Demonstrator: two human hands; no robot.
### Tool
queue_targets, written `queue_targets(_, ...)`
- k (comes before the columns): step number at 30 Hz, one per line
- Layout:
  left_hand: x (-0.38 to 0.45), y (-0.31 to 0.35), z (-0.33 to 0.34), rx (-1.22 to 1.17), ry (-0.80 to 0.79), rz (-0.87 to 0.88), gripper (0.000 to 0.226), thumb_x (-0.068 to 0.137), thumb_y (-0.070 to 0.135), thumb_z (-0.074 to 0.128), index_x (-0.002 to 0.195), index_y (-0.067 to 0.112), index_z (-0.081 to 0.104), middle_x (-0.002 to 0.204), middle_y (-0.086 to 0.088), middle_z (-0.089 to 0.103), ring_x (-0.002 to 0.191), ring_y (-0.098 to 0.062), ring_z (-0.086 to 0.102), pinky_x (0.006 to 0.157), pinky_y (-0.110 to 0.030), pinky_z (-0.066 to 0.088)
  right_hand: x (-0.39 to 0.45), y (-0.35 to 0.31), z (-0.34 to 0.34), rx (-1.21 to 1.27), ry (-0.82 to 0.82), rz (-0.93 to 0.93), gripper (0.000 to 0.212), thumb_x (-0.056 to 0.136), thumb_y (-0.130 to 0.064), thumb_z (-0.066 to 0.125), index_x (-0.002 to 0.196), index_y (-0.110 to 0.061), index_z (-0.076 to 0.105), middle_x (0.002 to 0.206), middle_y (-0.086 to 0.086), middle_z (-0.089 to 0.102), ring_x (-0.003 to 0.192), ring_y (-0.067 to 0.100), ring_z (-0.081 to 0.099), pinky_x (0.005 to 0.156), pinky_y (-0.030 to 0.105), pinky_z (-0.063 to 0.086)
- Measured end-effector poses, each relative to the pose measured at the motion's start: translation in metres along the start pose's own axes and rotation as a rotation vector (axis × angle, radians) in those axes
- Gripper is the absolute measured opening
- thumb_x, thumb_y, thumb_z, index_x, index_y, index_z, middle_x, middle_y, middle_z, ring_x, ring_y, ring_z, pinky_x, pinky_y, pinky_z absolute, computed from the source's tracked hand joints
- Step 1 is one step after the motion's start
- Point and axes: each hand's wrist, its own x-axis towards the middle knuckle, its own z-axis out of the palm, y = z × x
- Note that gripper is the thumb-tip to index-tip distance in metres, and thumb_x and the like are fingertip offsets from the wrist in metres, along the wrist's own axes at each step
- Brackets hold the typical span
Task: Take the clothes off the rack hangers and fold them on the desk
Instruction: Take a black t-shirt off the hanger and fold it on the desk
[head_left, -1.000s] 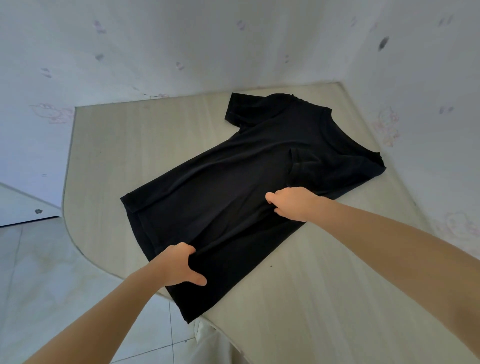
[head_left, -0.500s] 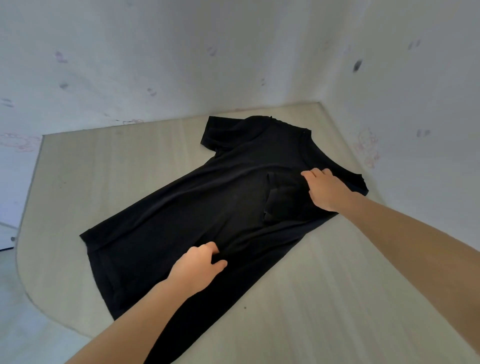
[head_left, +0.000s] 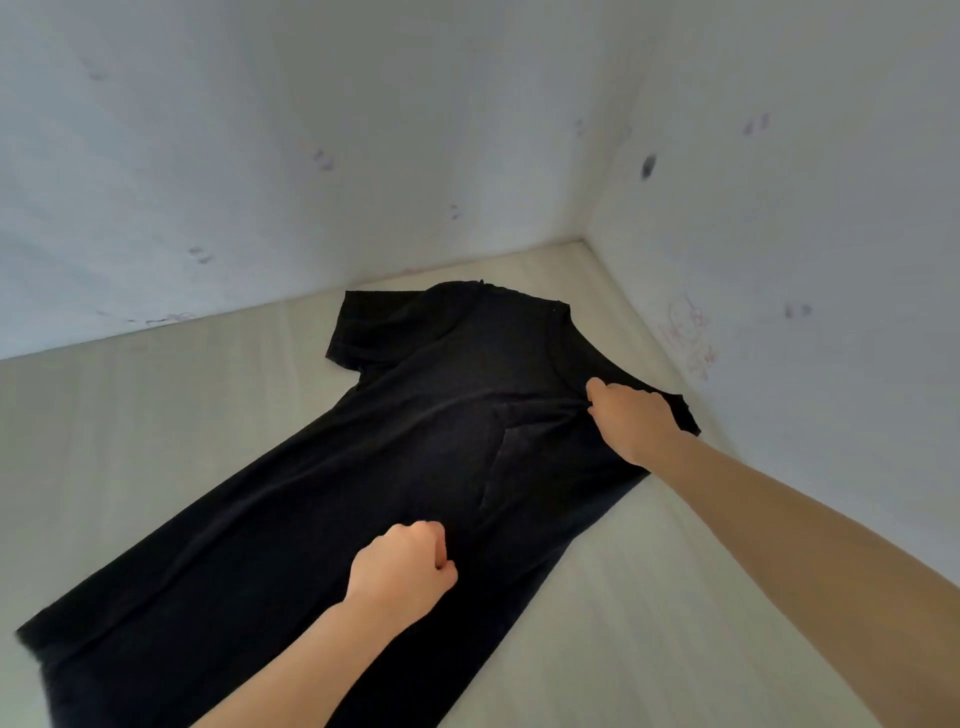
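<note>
Your left hand (head_left: 402, 569) pinched the black shirt (head_left: 322, 519) mid-body; your right hand (head_left: 631, 418) gripped bunched cloth near its sleeve, on the pale wood-grain bench (head_left: 156, 415).

both bare arms reach forward from the bottom edge. the left hand (head_left: 400, 574) is curled into a loose fist, knuckles up, thumb tucked against the forefinger, pinching a fold of dark cloth (head_left: 363, 467) beneath it. the left forearm runs in from the lower middle. the right hand (head_left: 631, 418) sits farther out, back up, fingers bent down and bunching the same cloth, thumb pointing away. the right arm stretches long from the lower right corner.
</note>
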Motion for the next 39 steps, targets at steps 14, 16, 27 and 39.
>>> queue_targets(14, 0.114, -0.044, -0.115, -0.188, 0.48, -0.116, 0.009, 0.093, 0.029, 0.056, 0.09, 0.02, 0.058, 0.09, 0.005, 0.057, 0.073, -0.011, 0.054, 0.062, -0.025, 0.038, 0.113, -0.019, -0.067, 0.182, -0.152, -0.031, 0.031, 0.1, -0.03, 0.039, 0.116, -0.007, 0.054, 0.112, 0.011, 0.055, 0.094, 0.025, 0.056, 0.084, 0.039, 0.05)
queue_targets(16, 0.129, -0.058, -0.116, -0.228, 0.474, -0.164, 0.017, 0.093, 0.031, 0.057, 0.102, 0.017, 0.057, 0.099, 0.004, 0.055, 0.081, -0.015, 0.054, 0.069, -0.03, 0.041, 0.135, -0.027, -0.069, 0.18, -0.137, -0.042, 0.039, 0.1, -0.029, 0.04, 0.131, -0.006, 0.047, 0.126, 0.013, 0.049, 0.106, 0.028, 0.053, 0.092, 0.042, 0.047)
queue_targets(27, 0.147, -0.064, -0.099, -0.28, 0.458, -0.128, 0.013, 0.09, 0.031, 0.064, 0.091, 0.018, 0.062, 0.077, 0.009, 0.058, 0.07, -0.006, 0.053, 0.063, -0.021, 0.038, 0.207, -0.072, -0.06, 0.271, -0.14, -0.032, 0.051, 0.099, -0.035, 0.046, 0.145, -0.019, 0.032, 0.141, 0.014, 0.04, 0.128, 0.038, 0.034, 0.105, 0.046, 0.034)
queue_targets(39, 0.103, -0.044, -0.103, -0.286, 0.646, 0.122, 0.016, 0.093, 0.031, 0.058, 0.083, 0.024, 0.047, 0.071, 0.012, 0.053, 0.056, -0.006, 0.051, 0.053, -0.017, 0.036, 0.157, -0.029, -0.099, 0.787, -0.09, 0.0, 0.016, 0.09, -0.023, 0.063, 0.096, -0.008, 0.064, 0.089, 0.004, 0.063, 0.081, 0.018, 0.058, 0.072, 0.027, 0.045)
